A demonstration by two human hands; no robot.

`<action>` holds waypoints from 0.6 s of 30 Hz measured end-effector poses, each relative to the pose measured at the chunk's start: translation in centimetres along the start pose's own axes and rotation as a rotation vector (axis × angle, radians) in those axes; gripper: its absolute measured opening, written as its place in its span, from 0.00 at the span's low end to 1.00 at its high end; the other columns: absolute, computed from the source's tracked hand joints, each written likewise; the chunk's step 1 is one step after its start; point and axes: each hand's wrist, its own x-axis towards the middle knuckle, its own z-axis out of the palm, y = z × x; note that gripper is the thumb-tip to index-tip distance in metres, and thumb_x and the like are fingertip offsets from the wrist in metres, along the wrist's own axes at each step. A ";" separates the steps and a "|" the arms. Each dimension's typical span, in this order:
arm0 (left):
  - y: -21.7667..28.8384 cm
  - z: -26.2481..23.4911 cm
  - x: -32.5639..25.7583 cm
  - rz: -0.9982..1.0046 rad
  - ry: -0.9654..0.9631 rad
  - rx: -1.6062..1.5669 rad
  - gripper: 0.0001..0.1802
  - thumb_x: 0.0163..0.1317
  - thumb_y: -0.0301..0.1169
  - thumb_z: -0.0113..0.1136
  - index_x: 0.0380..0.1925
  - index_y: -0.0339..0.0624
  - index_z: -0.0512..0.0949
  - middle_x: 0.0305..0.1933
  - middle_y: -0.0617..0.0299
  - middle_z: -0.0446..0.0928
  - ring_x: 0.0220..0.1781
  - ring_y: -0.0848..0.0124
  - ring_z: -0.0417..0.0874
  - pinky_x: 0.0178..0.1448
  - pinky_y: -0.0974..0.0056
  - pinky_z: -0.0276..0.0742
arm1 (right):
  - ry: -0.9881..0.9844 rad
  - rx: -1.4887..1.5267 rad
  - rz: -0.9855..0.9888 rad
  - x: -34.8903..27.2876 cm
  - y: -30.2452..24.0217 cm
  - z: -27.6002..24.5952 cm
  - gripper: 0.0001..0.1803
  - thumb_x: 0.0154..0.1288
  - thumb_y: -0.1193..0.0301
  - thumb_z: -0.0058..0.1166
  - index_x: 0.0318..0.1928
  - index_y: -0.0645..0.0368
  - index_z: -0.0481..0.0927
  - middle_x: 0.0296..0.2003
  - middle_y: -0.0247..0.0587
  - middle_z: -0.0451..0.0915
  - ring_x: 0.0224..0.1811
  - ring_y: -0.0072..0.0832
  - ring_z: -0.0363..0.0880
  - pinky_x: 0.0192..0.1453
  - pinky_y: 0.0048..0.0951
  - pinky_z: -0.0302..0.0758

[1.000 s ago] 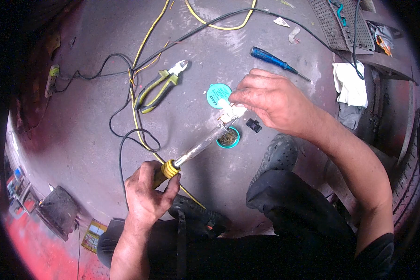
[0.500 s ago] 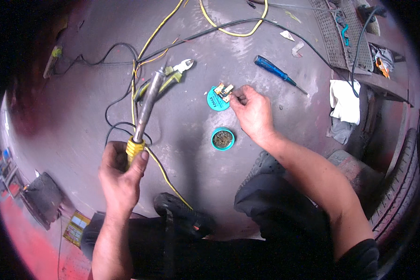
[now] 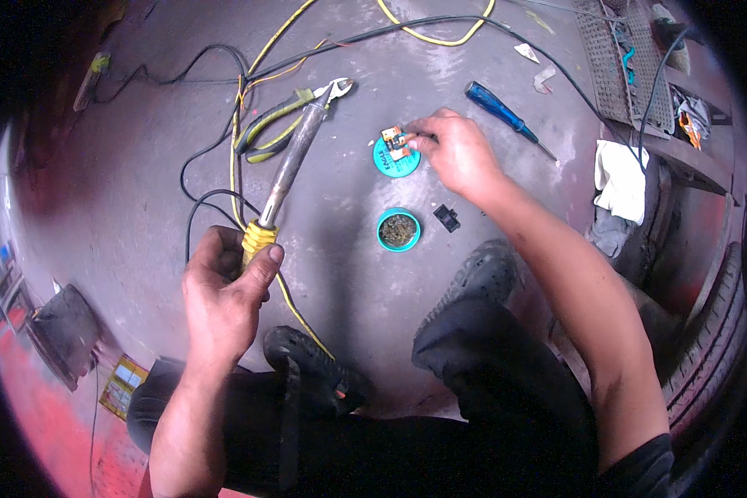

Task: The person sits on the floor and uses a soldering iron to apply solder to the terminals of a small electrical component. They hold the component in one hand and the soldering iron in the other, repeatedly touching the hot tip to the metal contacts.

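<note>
My left hand is closed around the yellow grip of a soldering iron, whose long metal barrel points up and away. The iron's far end overlaps the jaws of pliers with yellow-green handles on the floor. With its fingertips pinched together, my right hand holds the edge of a small circuit board with metal parts on it. The board rests on a round teal lid. Nearer me stands a small teal tin with dark brownish contents. Right of it lies a small black plastic piece.
A blue screwdriver lies right of my right hand. Black cable and yellow cable run across the floor. At the right are a white cloth, a perforated metal rack and a tire. My shoes are close below.
The soldering iron has tilted further right, over the pliers' jaws. My right hand has shifted slightly up, still at the board. The black plastic piece has come into view beside my forearm.
</note>
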 end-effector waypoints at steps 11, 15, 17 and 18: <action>-0.6 -0.5 0.2 0.012 -0.019 0.023 0.15 0.68 0.35 0.70 0.38 0.36 0.74 0.26 0.64 0.76 0.23 0.78 0.75 0.27 0.69 0.70 | 0.034 0.121 -0.028 -1.2 0.5 0.2 0.13 0.66 0.66 0.65 0.45 0.61 0.86 0.46 0.55 0.82 0.48 0.56 0.82 0.52 0.52 0.77; 0.3 -0.4 0.1 -0.048 -0.025 -0.015 0.16 0.65 0.32 0.73 0.36 0.34 0.75 0.27 0.64 0.78 0.26 0.79 0.75 0.30 0.68 0.71 | -0.017 -0.006 0.032 -0.7 0.5 0.1 0.13 0.67 0.66 0.64 0.45 0.63 0.86 0.44 0.55 0.83 0.47 0.53 0.84 0.51 0.50 0.78; 0.0 -0.5 0.1 -0.051 -0.029 -0.011 0.16 0.65 0.32 0.73 0.36 0.34 0.74 0.27 0.64 0.78 0.27 0.77 0.75 0.31 0.67 0.72 | 0.006 0.006 0.023 -0.6 0.3 0.1 0.13 0.69 0.65 0.64 0.45 0.64 0.86 0.42 0.56 0.84 0.45 0.49 0.86 0.50 0.47 0.79; -0.5 -0.4 0.0 0.015 -0.013 0.018 0.16 0.64 0.32 0.73 0.36 0.33 0.74 0.27 0.63 0.78 0.27 0.76 0.76 0.31 0.66 0.73 | -0.027 0.116 0.090 -0.7 -0.1 -0.4 0.14 0.70 0.66 0.63 0.45 0.65 0.86 0.39 0.55 0.85 0.42 0.44 0.85 0.48 0.45 0.78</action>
